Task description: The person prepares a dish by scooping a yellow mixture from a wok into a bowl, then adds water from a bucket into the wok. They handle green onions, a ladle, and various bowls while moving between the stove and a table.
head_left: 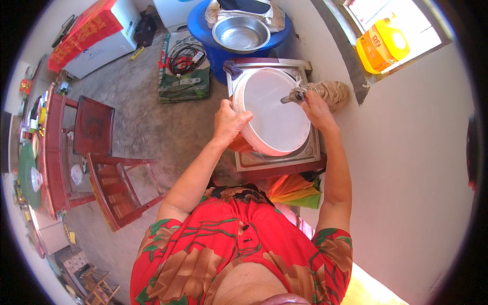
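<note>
A white plastic bucket (274,122) is tilted in the metal sink (254,163), its open mouth facing up toward me. My left hand (230,124) is closed on the bucket's left rim, with the thumb over the edge. At the bucket's far right, my right hand (318,109) has its fingers closed around the faucet (294,96), whose spout reaches over the bucket. Beige cloth (333,95) is wrapped about the pipe behind the faucet. I cannot make out whether water is running.
Beyond the sink stands a blue barrel (195,23) with a metal basin (241,33) on top. A yellow jug (383,44) sits on the windowsill at right. Black cable (185,58) lies on a green sack. Wooden chairs (119,190) and a cluttered red table (53,152) stand at left.
</note>
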Tool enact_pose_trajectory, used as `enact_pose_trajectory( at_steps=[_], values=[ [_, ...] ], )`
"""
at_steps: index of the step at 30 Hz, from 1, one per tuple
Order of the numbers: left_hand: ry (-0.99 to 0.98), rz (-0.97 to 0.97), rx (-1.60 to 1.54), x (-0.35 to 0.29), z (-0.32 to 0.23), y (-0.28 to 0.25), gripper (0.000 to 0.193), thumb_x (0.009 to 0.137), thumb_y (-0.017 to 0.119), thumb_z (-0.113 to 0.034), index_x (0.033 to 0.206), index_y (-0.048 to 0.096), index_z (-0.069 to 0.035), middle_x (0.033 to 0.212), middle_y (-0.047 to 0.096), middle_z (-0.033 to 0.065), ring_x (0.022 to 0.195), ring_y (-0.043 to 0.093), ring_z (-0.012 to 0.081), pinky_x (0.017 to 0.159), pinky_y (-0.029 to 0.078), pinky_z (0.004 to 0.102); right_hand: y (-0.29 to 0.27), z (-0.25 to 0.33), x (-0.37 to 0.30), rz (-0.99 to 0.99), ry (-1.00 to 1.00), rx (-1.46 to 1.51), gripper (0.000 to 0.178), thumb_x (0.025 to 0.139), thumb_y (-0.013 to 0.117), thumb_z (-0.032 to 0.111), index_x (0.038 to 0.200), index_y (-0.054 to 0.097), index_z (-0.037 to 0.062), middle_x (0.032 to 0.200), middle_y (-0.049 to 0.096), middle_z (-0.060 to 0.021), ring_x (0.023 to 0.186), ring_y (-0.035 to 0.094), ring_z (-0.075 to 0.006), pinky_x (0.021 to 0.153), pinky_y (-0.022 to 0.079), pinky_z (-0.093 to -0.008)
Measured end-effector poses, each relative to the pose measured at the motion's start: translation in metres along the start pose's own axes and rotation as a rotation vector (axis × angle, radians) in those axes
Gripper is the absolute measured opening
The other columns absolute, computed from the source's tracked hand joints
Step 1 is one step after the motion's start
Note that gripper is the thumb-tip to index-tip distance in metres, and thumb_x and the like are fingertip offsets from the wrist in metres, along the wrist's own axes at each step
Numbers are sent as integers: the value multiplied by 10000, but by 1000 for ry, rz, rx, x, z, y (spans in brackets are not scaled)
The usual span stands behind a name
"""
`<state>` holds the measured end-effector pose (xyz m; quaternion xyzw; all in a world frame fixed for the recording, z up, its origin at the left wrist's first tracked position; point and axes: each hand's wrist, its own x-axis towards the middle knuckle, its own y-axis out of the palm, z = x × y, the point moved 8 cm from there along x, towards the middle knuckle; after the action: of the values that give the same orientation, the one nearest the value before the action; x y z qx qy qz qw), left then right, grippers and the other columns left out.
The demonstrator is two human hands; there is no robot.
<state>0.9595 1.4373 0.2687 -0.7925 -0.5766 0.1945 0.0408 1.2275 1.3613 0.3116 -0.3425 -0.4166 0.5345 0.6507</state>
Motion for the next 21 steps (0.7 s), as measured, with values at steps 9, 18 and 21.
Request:
enact_pose_trajectory(
  at_steps=[9, 18, 21],
  values=[
    [80, -44, 39, 4, 5, 0, 497, 593, 742, -268, 926, 532, 36, 904, 636, 170, 818, 627, 235, 724, 508, 349, -19, -44, 0, -238, 4, 4, 329, 892, 469, 179, 1191, 543, 61, 1169, 554, -161, 1149, 487, -320, 988, 357, -411],
    [47, -50, 71, 4, 12, -2, 581, 552, 719, -351, 931, 544, 53, 899, 628, 211, 859, 618, 334, 771, 480, 393, 10, -67, -5, -265, 123, -119, 376, 933, 417, 230, 1262, 531, 89, 1318, 489, -142, 1280, 391, -300, 1081, 253, -412],
    [57, -52, 75, 3, 11, -3, 580, 553, 720, -350, 931, 542, 54, 888, 627, 214, 849, 620, 335, 762, 482, 393, 9, -64, -2, -280, 164, -113, 377, 937, 408, 253, 1246, 548, 88, 1315, 494, -138, 1280, 394, -292, 1079, 254, -406]
  ],
)
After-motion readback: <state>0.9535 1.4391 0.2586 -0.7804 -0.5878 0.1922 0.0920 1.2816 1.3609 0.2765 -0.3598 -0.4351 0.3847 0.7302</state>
